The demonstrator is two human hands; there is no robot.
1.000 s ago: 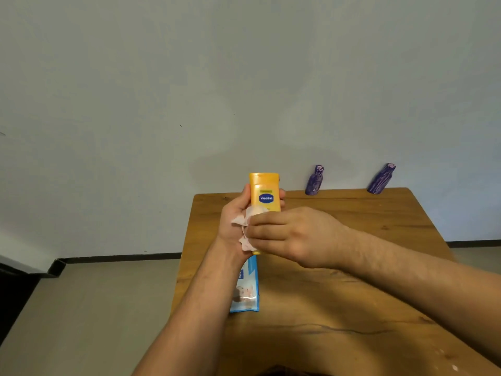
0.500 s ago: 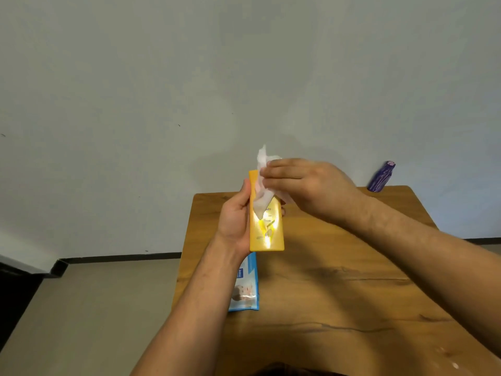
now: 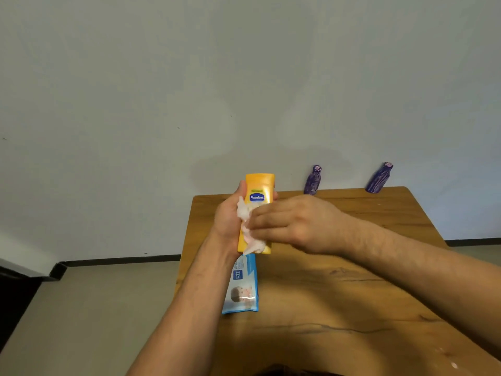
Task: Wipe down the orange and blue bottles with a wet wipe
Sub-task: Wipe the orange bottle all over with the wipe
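My left hand (image 3: 229,221) grips an orange bottle (image 3: 259,189) with a blue label, upright above the table's far left part. My right hand (image 3: 294,222) presses a crumpled white wet wipe (image 3: 248,234) against the bottle's front, over its lower half. Two blue-purple bottles (image 3: 312,180) (image 3: 379,178) stand at the table's far edge, by the wall.
A light blue wet-wipe pack (image 3: 241,287) lies flat on the wooden table (image 3: 339,294) below the orange bottle, near the left edge. A grey wall rises behind the table. To the left is the floor.
Half a second ago my right hand held the wipe at the bottle's top. It has come down to the lower half, as it was a second ago.
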